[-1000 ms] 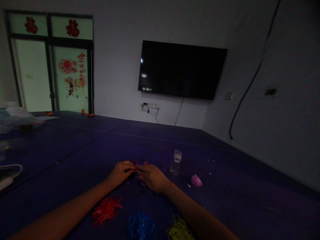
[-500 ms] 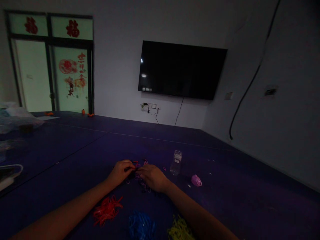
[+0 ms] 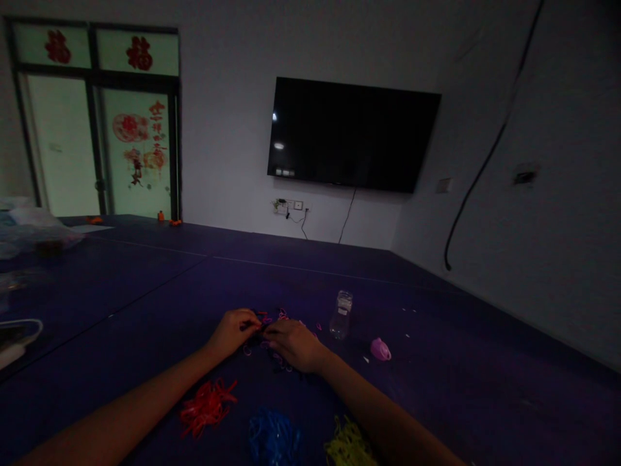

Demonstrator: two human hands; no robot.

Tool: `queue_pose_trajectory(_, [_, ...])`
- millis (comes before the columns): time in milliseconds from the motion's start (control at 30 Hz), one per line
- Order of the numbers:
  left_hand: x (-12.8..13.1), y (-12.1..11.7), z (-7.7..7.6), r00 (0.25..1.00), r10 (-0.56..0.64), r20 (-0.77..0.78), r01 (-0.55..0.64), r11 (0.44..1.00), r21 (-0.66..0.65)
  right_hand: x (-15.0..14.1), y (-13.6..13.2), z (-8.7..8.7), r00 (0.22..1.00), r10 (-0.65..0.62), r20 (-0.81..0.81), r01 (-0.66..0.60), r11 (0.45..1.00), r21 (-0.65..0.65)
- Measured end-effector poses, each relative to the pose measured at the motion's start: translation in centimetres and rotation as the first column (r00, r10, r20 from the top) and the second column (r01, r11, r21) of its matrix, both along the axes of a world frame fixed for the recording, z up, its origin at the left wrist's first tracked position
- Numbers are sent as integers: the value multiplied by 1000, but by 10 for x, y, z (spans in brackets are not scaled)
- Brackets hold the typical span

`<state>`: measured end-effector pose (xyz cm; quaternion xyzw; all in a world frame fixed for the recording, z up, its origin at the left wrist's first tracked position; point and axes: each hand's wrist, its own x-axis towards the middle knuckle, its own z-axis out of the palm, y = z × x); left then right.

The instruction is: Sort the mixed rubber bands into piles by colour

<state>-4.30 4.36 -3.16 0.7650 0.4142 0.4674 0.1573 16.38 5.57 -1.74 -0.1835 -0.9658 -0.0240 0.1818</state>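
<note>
My left hand point(image 3: 235, 331) is closed in a pinch over a loose spread of small rubber bands, mostly pink, purple and dark. My right hand point(image 3: 294, 343) meets it fingertip to fingertip, its fingers bent and pressed together; what either pinch holds is too small and dark to make out. Several pink rubber bands point(image 3: 283, 314) lie beyond and around the fingers, part of them hidden under my right hand. Nearer to me are separate heaps of red rubber bands point(image 3: 207, 408), blue rubber bands point(image 3: 274, 439) and yellow rubber bands point(image 3: 350, 446), the last beside my right forearm.
A clear bottle point(image 3: 341, 316) without a cap stands right of my hands on the purple tabletop point(image 3: 436, 382). Beside it lie a pink lid-like piece point(image 3: 380, 349) and white scraps. Plastic bags point(image 3: 39, 226) and a white-edged object point(image 3: 14, 349) are at the left.
Both hands stay over the loose bands with fingertips close together. My right hand has shifted very slightly left; the heaps, bottle and pink piece have not moved.
</note>
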Motion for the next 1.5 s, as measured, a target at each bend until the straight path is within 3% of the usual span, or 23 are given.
queue_pose_trajectory(200, [-2,0,0,994,-55,96,66,992,-110,1,1,-3,996,-88,-13,88,996,18])
queue_pose_trajectory(367, [-2,1,-3,995,-57,86,70,985,-160,1,-3,0,994,-110,-14,110,994,27])
queue_pose_trajectory(633, [-4,1,-2,992,-57,113,76,982,-173,3,-1,-4,998,-58,-5,59,998,38])
queue_pose_trajectory(900, [-5,3,-4,980,-114,163,137,980,-142,0,-8,7,999,-15,48,13,999,43])
queue_pose_trajectory(1267, [-4,0,1,981,-42,189,78,980,-183,-1,-3,1,997,61,50,-65,995,81])
queue_pose_trajectory(1367, [-2,-1,2,977,-34,210,80,973,-217,-2,-2,-4,999,44,0,-44,996,71])
queue_pose_trajectory(1500, [-7,-4,16,964,-54,259,148,922,-358,2,5,-11,974,-70,-217,71,997,-5])
